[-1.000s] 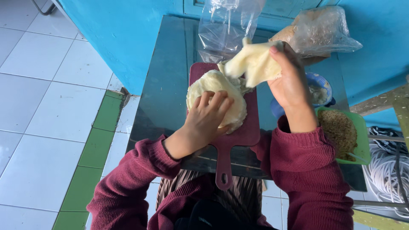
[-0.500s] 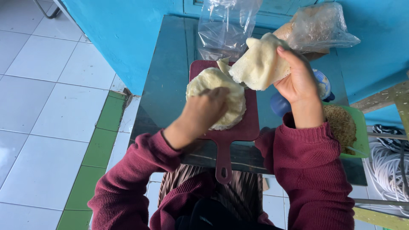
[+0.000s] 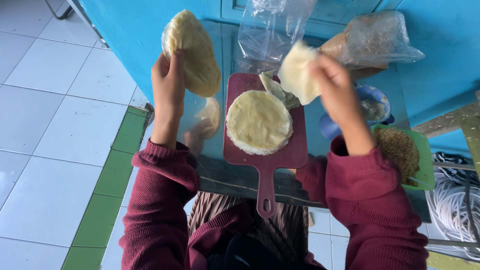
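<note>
- The left hand (image 3: 169, 85) is raised over the left edge of the dark glass table top (image 3: 215, 165). It grips a thick round stack of pale yellow wrapper sheets (image 3: 192, 50); the thumb lies on the near face and the fingers are hidden behind it.
- This held stack stands almost on its edge. Its long axis runs from 11 o'clock to 5 o'clock, and most of it rises above the hand, toward 1 o'clock.
- The right hand (image 3: 337, 95) is closed on a single thin pale wrapper sheet (image 3: 296, 72), which hangs folded and loose at the 9 o'clock side of the hand. The picture is a little blurred here, so the exact pinch is not clear.
- Between the two hands lies a dark red plastic cutting board with a handle (image 3: 267, 155). The handle points to 6 o'clock, toward the person.
- On the board rests a second round stack of pale wrappers (image 3: 259, 121), lying flat. It is at 4 o'clock from the left hand and at 8 o'clock from the right hand; the right hand seems a little nearer to it.
- A few loose folded sheets (image 3: 277, 89) touch this flat stack at its 1 o'clock side.
- Farther on the table are an empty clear plastic bag (image 3: 270, 30) at 12 o'clock and a clear bag with brown content (image 3: 372, 40) at 1 o'clock.
- At 3 o'clock of the board stand a small blue bowl (image 3: 375, 102) and a green plastic tray with brown crumbs (image 3: 402, 150).
</note>
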Demonstrator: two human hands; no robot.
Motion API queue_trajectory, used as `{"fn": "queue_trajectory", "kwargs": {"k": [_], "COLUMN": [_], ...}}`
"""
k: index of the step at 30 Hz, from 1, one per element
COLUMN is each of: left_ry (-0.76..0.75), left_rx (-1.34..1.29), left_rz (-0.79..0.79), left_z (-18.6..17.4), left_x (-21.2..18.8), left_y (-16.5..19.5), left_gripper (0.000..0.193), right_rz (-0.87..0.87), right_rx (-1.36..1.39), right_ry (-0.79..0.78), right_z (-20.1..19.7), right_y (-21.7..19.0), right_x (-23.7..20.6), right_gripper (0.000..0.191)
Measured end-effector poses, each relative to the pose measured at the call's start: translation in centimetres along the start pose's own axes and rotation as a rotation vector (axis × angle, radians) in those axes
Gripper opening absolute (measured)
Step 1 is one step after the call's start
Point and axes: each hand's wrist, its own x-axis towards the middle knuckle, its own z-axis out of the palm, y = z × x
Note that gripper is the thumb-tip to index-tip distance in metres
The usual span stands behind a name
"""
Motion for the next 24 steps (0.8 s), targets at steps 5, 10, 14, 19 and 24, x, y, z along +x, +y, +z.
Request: {"fn": "queue_trajectory", "kwargs": {"k": [5, 10, 14, 19, 24], "left_ry": [0.015, -0.028, -0.074, -0.069, -0.081], "left_rx": [0.026, 0.078, 0.061, 0.127, 0.112], "left_rz": [-0.02, -0.087, -0.101, -0.166, -0.133], "left_z": [0.4, 0.1, 0.2, 0.0, -0.2], "left_x": [0.0, -0.2, -0.2, -0.1, 0.1], "left_y": [-1.0, -2.0, -1.9, -2.0, -2.3], "left_gripper": [0.034, 0.034, 0.033, 0.032, 0.031], "right_rz": [-0.434, -0.532, -0.536, -0.542, -0.574], "right_rx": [-0.884, -0.986, -0.98, -0.986, -1.026], "right_ry": [-0.355, -0.275, -0.227, -0.216, -0.203], "right_z": [5.6, 6.3, 6.2, 6.1, 6.6], "right_y": [4.1, 5.8, 5.8, 6.3, 6.4], "right_x": [-4.8, -6.7, -6.9, -7.5, -7.5], "right_gripper": [0.047, 0.045, 0.04, 0.037, 0.038]}}
